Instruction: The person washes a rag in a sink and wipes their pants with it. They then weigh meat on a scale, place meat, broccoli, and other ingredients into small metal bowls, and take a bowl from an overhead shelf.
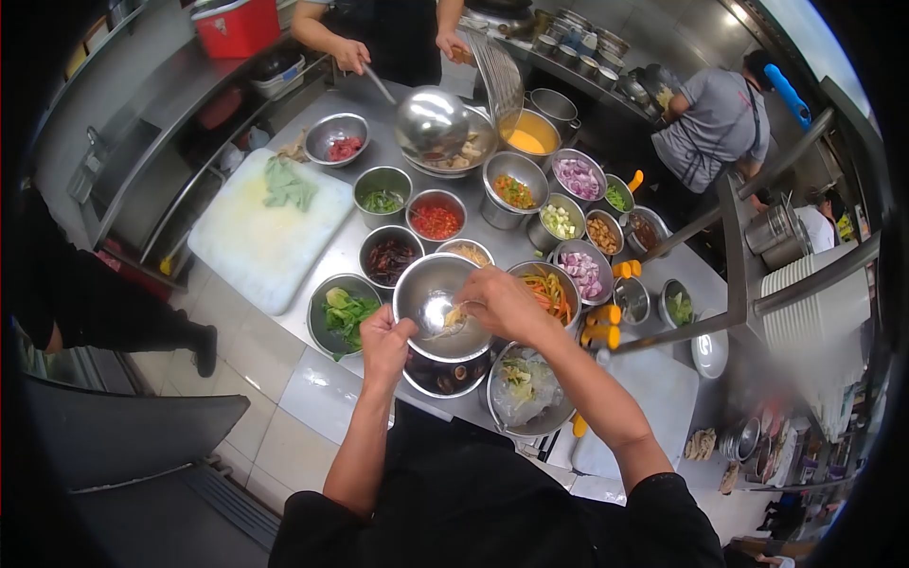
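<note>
My left hand (pixel 384 348) is closed on the near left rim of a steel mixing bowl (pixel 426 289), holding it tilted over a bowl of dark shellfish-like pieces (pixel 450 377). Over the mixing bowl's right side is my right hand (pixel 502 301), its fingers bent together and pointing inside. Pale yellow chopped bits (pixel 455 316) lie in the bowl by those fingertips; what the fingers pinch is hidden. Around it stand bowls of leafy greens (pixel 343 312), dried red chillies (pixel 390 258), pale chopped food (pixel 466 250) and pepper strips (pixel 547 289).
A white cutting board (pixel 270 232) with a green cloth (pixel 289 183) lies left. Across the table, a co-worker's hand (pixel 352 57) holds a ladle (pixel 381 87) by a large metal bowl (pixel 431 128). Diced onion (pixel 578 178) and orange-handled tools (pixel 601 327) are right. Another person (pixel 710 128) stands behind.
</note>
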The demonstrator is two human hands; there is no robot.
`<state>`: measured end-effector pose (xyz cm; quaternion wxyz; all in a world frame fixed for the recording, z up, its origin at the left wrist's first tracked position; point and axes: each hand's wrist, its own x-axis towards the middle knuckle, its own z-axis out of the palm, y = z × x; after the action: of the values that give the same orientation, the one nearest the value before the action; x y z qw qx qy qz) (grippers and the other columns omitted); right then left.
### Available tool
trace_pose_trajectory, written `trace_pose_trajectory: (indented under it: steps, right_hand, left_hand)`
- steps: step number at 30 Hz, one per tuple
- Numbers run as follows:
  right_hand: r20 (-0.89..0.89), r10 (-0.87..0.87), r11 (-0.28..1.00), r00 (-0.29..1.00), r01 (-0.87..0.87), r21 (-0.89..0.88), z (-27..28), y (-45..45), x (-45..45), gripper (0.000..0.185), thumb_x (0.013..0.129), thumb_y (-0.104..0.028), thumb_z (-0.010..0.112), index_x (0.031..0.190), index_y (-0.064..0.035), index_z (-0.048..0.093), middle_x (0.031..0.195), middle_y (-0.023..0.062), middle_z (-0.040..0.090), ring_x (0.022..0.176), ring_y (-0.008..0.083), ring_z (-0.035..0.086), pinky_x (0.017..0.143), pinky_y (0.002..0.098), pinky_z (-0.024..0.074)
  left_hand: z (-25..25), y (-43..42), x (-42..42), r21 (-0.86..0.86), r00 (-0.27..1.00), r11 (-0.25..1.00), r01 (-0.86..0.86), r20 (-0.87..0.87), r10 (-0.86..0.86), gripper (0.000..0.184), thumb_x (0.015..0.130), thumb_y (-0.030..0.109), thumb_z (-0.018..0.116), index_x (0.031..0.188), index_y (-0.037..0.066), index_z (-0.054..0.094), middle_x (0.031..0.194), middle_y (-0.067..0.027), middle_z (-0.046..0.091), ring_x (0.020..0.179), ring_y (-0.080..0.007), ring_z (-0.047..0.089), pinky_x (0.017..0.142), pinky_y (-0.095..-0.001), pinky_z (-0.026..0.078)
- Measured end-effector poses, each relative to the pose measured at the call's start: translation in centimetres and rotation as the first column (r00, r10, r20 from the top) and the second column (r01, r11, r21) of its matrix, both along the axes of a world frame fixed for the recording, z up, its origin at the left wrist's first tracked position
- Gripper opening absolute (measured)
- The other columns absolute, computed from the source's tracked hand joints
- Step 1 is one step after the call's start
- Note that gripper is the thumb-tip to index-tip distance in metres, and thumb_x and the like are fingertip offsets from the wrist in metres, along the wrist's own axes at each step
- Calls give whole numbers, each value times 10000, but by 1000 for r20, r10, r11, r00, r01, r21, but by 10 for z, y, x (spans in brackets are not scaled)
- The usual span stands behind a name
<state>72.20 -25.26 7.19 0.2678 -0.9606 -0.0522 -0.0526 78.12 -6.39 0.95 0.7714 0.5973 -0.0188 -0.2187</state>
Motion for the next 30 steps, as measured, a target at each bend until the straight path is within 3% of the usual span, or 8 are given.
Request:
trace_pose_trajectory:
  steps: [7,13,16,18,19,24,26,30]
  right_hand:
    - [-14,-202,975,979,202,94,11,0,-13,195,698,-71,641,891,-47,646,816,112,612,849,279,557,720,378,450]
    - [117,-91,955,989,120,-272,-5,0,-27,143,671,-47,599,809,-34,638,834,99,598,844,278,543,737,376,451]
    - [-111,-48,938,993,7,-347,-9,-2,-29,203,673,-68,611,869,-29,644,843,99,593,857,287,537,761,391,440]
    - [-4,68,997,998,-68,32,-7,-10,-31,216,733,-145,633,927,-52,644,899,86,601,878,255,542,736,368,450]
    - [1,56,998,998,-56,25,-4,-16,-31,216,733,-145,633,927,-52,644,899,86,601,878,255,542,736,368,450]
    - [244,-389,918,889,353,179,8,-84,-21,136,759,-110,632,878,-55,672,819,128,641,777,275,608,725,357,480]
    - [89,-556,815,826,522,251,10,-130,-12,179,742,-78,599,903,-57,673,870,147,649,789,303,619,741,380,486]
    - [-29,-696,718,717,695,-45,-46,-221,23,244,717,-128,621,951,-82,674,944,169,639,839,327,618,773,395,480]
  left_hand:
    - [-4,-13,0,-61,1000,998,22,21,-21,40,677,-29,532,674,4,553,588,-5,532,451,-44,434,404,-196,335]
    - [5,-27,-6,-125,996,989,74,53,-68,163,665,-55,521,810,-50,595,735,-27,593,619,-69,512,576,-203,416]
    - [-9,-31,-4,-101,990,988,113,90,-104,151,664,-58,522,797,-46,591,735,-26,594,619,-64,510,576,-201,415]
    - [-4,-34,-5,-158,995,983,95,33,-90,136,665,-67,520,780,-40,586,729,-21,589,615,-57,502,578,-197,409]
    - [-5,-36,-4,-164,994,981,107,39,-102,136,665,-67,520,780,-40,586,729,-21,589,615,-57,502,578,-197,409]
    - [-7,-35,0,-91,995,991,97,33,-95,119,668,-71,514,759,-37,584,726,-26,595,613,-59,509,593,-195,409]
    - [-10,-34,0,-55,995,995,88,42,-86,117,667,-70,515,756,-36,584,721,-28,597,610,-61,511,592,-196,410]
    - [-9,-37,-3,-33,996,996,83,23,-83,103,664,-67,519,741,-33,580,707,-35,600,598,-66,518,586,-200,422]
